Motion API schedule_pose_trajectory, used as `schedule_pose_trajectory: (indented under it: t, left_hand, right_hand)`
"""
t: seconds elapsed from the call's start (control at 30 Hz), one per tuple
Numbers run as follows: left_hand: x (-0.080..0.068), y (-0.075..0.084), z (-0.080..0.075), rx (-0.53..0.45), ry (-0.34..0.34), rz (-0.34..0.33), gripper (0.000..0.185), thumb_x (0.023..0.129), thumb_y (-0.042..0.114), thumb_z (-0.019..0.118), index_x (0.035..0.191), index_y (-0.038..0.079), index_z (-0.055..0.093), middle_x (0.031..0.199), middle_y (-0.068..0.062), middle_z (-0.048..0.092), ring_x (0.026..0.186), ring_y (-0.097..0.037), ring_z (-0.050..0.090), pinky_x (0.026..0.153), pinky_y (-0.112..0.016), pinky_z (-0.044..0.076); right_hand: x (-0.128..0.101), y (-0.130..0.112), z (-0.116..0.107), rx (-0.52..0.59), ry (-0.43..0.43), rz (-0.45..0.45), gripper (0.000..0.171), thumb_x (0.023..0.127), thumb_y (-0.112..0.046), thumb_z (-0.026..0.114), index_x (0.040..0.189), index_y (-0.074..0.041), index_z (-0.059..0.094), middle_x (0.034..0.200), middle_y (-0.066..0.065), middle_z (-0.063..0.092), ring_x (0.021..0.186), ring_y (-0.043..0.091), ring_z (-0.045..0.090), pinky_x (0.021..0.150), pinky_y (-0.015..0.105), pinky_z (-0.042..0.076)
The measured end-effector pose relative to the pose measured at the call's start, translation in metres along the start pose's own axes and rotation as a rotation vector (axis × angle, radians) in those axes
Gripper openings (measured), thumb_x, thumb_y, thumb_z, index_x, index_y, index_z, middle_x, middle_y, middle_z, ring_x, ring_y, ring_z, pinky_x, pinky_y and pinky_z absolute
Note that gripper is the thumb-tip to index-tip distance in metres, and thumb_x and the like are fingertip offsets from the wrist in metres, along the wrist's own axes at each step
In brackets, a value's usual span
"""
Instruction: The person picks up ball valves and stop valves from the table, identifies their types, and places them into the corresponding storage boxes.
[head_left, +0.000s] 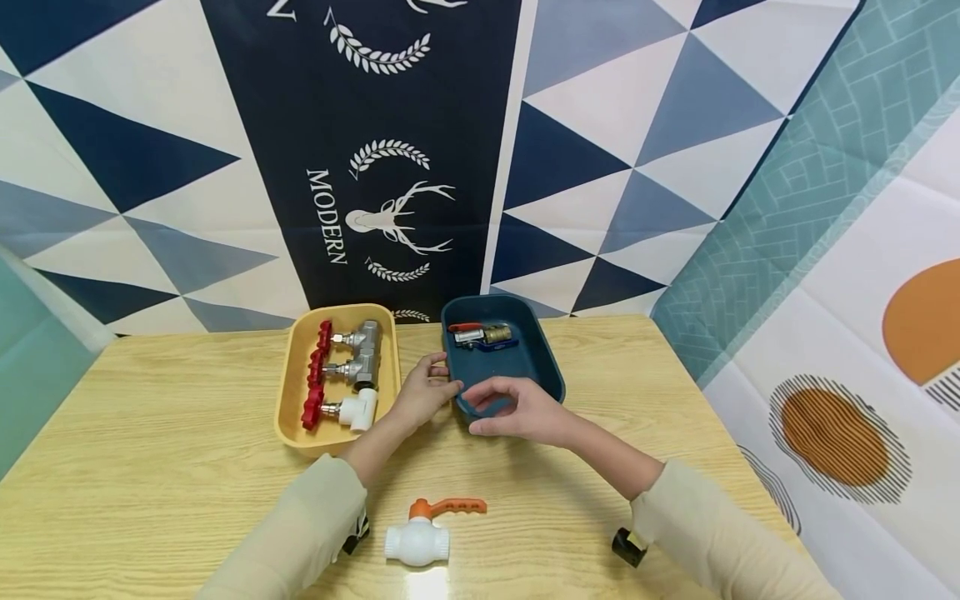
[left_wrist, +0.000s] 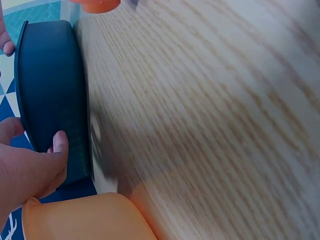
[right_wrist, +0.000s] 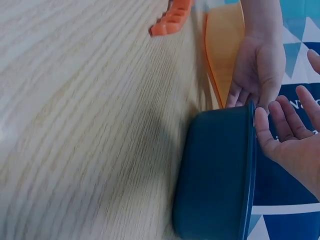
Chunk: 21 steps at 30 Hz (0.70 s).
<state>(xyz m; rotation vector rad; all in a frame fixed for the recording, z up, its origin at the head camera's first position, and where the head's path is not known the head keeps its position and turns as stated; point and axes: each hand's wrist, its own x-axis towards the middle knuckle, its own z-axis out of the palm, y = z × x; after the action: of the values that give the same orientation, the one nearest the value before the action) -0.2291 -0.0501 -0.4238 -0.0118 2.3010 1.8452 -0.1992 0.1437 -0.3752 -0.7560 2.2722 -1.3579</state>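
Fingers [head_left: 438, 372] on blue tray [head_left: 546, 360] rim.

Matt dark blue plastic tray [head_left: 546, 367], smooth yellow plastic tray [head_left: 288, 392], light wood-grain table [head_left: 150, 450], shiny metal valves [head_left: 362, 354], glossy white plastic valve [head_left: 417, 543], printed cloth backdrop [head_left: 637, 167]

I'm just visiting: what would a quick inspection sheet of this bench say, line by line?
Surface: wooden table, light grain.
Job's things: blue tray holding a brass valve.
Clutter: yellow tray with three red-handled valves; white valve with an orange handle near the front edge.
Grips: left hand grips the blue tray's rim; right hand rests at its near edge, fingers relaxed.
Cables: nothing seen.
Surroundings: patterned cloth backdrop.
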Motion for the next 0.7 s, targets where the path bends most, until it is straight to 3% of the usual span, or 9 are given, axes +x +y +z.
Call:
schedule_pose_trajectory:
  t: [0.4,0.7]
  left_hand:
    - [0.001,0.001,0.000,0.007,0.014,0.001,0.059,0.088,0.011,0.061,0.141,0.004,0.036,0.126,-0.020,0.051,0.111,-0.031,0.056,0.085,-0.035,0.052]
    - [0.000,-0.001,0.000,0.004,0.019,0.016,0.059,0.087,0.012,0.063,0.139,0.004,0.038,0.125,-0.020,0.052,0.110,-0.032,0.057,0.084,-0.035,0.053]
  right_hand:
    - [-0.003,-0.003,0.025,0.022,-0.097,-0.061,0.041,0.083,-0.018,0.072,0.119,-0.005,0.060,0.116,0.016,0.062,0.108,0.032,0.056,0.082,0.032,0.053]
    - [-0.003,0.004,0.043,0.062,-0.187,-0.023,0.040,0.083,-0.019,0.071,0.120,-0.005,0.060,0.119,0.022,0.058,0.110,0.035,0.055,0.084,0.031,0.053]
